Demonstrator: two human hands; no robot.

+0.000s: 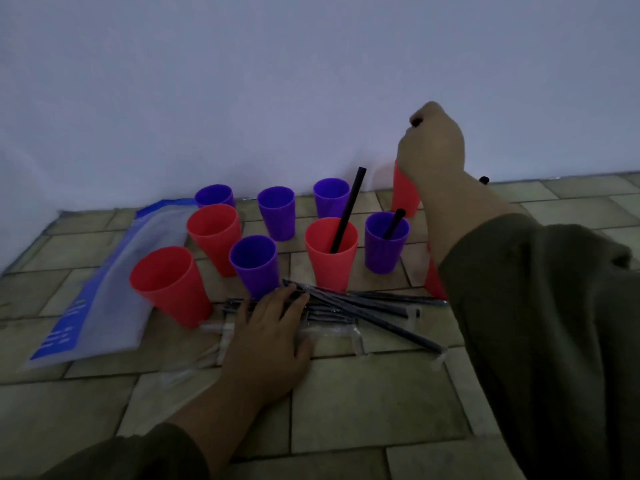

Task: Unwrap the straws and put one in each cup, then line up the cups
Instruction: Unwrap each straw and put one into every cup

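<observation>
Plastic bag (114,271) (blue-edged), tiled floor (363,403), wall (242,81)

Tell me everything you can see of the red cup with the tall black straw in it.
The red cup is a smooth, tapered tumbler, plastic by its look, wider at the open rim than the base. It stands upright on the tiled surface, mid-group, just behind the pile of wrapped straws. One black straw leans in it, tilted right, rising well above the rim. A purple cup stands apart on its right. Neither the left hand nor the right hand touches it.

Left hand (266,337) flat (right hand (431,147) fisted)
</observation>
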